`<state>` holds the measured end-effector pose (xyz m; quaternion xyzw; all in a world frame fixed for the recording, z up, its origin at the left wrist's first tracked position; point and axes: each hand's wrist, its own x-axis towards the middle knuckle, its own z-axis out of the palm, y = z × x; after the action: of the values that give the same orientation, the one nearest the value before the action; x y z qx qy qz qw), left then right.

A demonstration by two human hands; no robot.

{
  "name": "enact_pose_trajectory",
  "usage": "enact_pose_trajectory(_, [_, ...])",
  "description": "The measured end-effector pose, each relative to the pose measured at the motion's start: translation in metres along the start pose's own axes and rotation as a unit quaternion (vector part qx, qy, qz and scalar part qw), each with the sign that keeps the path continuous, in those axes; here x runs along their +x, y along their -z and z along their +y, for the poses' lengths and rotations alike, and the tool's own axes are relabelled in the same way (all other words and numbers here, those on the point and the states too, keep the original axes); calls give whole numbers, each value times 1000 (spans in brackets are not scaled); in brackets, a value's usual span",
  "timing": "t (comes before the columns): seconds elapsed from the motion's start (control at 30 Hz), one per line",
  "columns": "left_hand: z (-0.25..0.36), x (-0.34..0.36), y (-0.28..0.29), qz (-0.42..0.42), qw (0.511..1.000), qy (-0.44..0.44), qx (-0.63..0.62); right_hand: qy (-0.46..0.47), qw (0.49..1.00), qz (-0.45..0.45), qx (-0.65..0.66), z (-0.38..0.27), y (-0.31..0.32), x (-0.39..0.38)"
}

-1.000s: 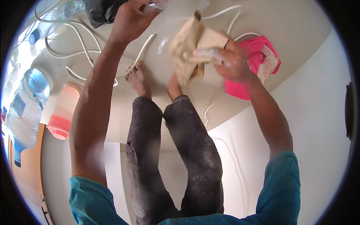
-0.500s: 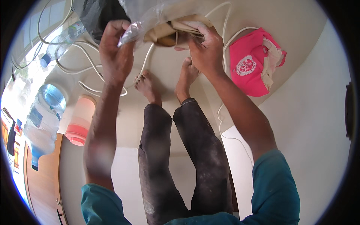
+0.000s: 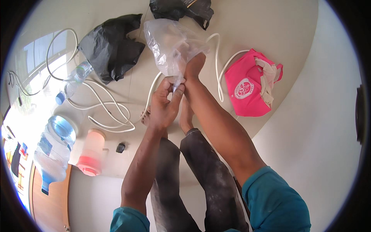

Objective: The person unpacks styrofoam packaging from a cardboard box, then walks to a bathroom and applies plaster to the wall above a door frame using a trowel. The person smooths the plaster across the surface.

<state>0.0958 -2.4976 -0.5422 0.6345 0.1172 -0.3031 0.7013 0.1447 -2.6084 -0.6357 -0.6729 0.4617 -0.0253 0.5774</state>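
Note:
A clear plastic bag (image 3: 156,42) hangs ahead of me at the top middle. My left hand (image 3: 164,102) pinches the lower edge of its mouth between thumb and fingers, close against my right wrist. My right hand (image 3: 196,66) reaches into the bag; plastic covers its fingers, so their grip is hidden. Something pale beige shows dimly through the plastic, too blurred to name. My two forearms nearly meet at the bag's mouth, above my bare feet.
Black plastic bags (image 3: 112,48) lie on the floor beyond. White cable (image 3: 102,102) loops across it. Leftward are a small bottle (image 3: 73,82), a large water bottle (image 3: 54,154), a pink-lidded container (image 3: 92,152) and a small black piece (image 3: 120,147). A pink cloth bag (image 3: 247,87) lies right.
My right hand, earlier holding a beige folded thing at the bag's opening, is now inside the bag. My left hand has moved right and nearer me, beside my right wrist.

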Motion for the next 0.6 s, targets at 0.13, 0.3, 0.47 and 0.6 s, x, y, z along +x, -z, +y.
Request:
enact_pose_trajectory(0.13, [-3, 11, 0, 49, 990, 34, -126, 95, 990, 13, -99, 20, -36, 33])
enact_pose_trajectory(0.3, [0, 31, -6, 168, 984, 41, 45, 231, 935, -183, -199, 17, -44, 53])
enact_pose_trajectory(0.47, [18, 62, -27, 163, 986, -29, 23, 110, 922, -291, -231, -30, 24, 48])
enact_pose_trajectory(0.6, [19, 97, -52, 168, 951, -162, 200, 162, 978, -110, -77, -48, 82, 6])
